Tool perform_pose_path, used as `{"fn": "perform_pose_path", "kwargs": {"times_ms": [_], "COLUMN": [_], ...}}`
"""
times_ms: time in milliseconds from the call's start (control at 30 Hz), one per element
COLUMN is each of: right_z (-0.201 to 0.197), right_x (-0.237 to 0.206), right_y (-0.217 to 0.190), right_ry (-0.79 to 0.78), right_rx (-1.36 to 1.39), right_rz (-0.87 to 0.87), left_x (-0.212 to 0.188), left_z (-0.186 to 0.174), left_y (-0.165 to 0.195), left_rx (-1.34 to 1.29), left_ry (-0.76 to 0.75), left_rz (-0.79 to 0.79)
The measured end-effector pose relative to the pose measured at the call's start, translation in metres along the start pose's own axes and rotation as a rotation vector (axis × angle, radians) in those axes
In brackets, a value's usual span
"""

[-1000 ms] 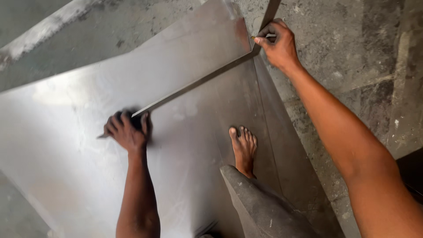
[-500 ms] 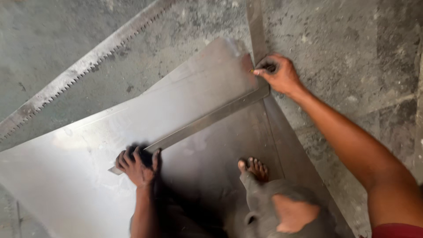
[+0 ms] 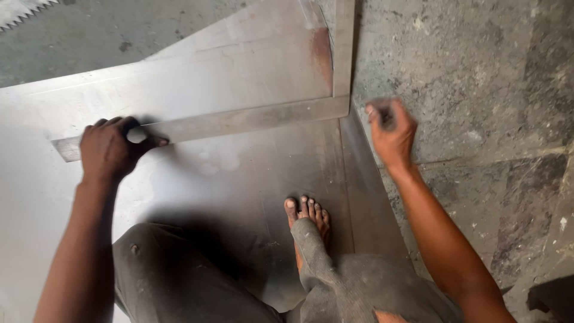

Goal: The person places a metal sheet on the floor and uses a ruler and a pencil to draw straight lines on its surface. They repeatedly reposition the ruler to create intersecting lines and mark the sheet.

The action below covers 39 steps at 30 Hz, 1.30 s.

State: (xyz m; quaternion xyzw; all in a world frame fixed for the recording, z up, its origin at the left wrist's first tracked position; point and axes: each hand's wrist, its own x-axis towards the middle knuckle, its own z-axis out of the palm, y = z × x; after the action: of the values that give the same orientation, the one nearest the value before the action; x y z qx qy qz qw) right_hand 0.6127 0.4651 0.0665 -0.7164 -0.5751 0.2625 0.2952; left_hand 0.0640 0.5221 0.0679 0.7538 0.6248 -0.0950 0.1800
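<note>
While left hand [image 3: 107,149] presses square [image 3: 239,119] | right hand [image 3: 390,128] clenched, blurred, contents unclear

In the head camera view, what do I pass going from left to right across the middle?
Metal sheet → left hand pressing the steel square → bare foot → right hand, closed on something small and blurred → concrete floor.
</note>
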Motion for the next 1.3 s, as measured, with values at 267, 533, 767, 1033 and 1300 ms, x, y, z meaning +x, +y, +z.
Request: {"fn": "perform_pose_path", "kwargs": {"times_ms": [267, 533, 767, 1033, 1300], "right_z": [-0.005, 0.008, 0.026, 0.024, 0.016], "right_x": [-0.064, -0.018, -0.004, -0.001, -0.019], "right_y": [0.007, -0.011, -0.012, -0.017, -0.022], "right_ry": [-0.143, -0.224, -0.271, -0.371, -1.374], "right_rx": [-0.21, -0.105, -0.161, -0.314, -0.719], "right_rz": [-0.119, -0.124, -0.174, -0.198, -0.06], "left_x": [0.013, 0.011, 0.007, 0.011, 0.008], "left_z": [0.009, 0.023, 0.03, 0.029, 0.02], "left_y": [-0.008, -0.017, -0.024, -0.021, -0.016], "left_rx": [-0.05, 0.043, 0.103, 0.112, -0.078], "left_ry": [-0.074, -0.062, -0.058, -0.067, 0.006], "left_rz": [0.004, 0.046, 0.057, 0.055, 0.087]}}
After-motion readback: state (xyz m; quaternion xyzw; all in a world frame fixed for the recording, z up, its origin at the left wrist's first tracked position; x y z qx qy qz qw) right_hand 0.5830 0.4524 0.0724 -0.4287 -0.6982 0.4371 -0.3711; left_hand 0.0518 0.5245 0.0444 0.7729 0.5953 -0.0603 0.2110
